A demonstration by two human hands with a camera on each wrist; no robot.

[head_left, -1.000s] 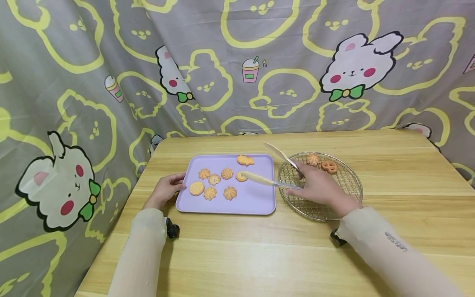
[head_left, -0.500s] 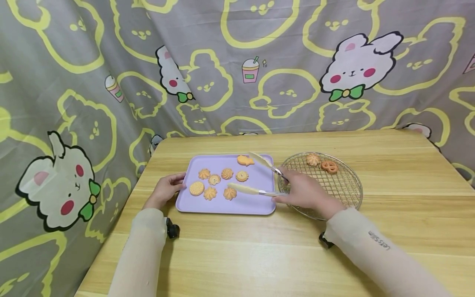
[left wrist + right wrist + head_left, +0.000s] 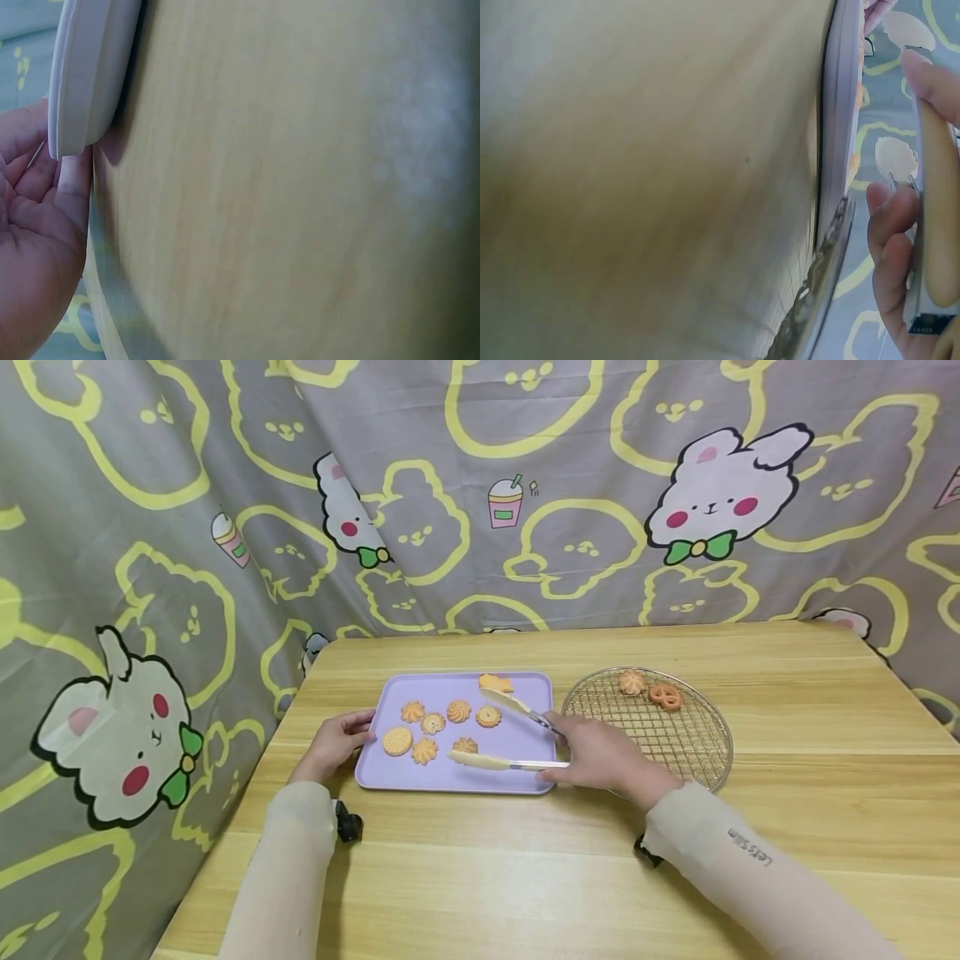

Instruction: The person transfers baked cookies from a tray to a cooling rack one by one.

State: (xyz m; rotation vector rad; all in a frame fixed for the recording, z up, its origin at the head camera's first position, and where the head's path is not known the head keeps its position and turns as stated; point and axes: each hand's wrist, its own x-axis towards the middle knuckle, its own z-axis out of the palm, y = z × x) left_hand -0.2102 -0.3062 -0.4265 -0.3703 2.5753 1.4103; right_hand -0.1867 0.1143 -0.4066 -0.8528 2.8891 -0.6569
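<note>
My right hand (image 3: 603,753) holds a pair of tongs (image 3: 483,762) with cream tips and metal arms; the right wrist view shows fingers round their cream-lined handle (image 3: 939,217). The tongs' arms are spread above the right half of a lilac tray (image 3: 510,783). Their near tip partly covers a star-shaped cookie (image 3: 465,745); the far tip is just below a fish-shaped cookie (image 3: 491,681). A round scalloped cookie (image 3: 489,717) lies between the arms. At the tray's left edge, my left hand (image 3: 333,745) grips the rim, its thumb and fingers on either side (image 3: 37,225).
Several other cookies (image 3: 425,751) lie on the tray's left half. Right of the tray is a round wire rack (image 3: 675,735), bearing a star-shaped cookie (image 3: 632,682) and a pretzel (image 3: 665,697). Behind the wooden table (image 3: 480,877) hangs a patterned curtain (image 3: 585,468).
My right hand has moved left and toward me with the spread tongs, from beside the rack to over the tray's right half. The left hand and cookies stay in place.
</note>
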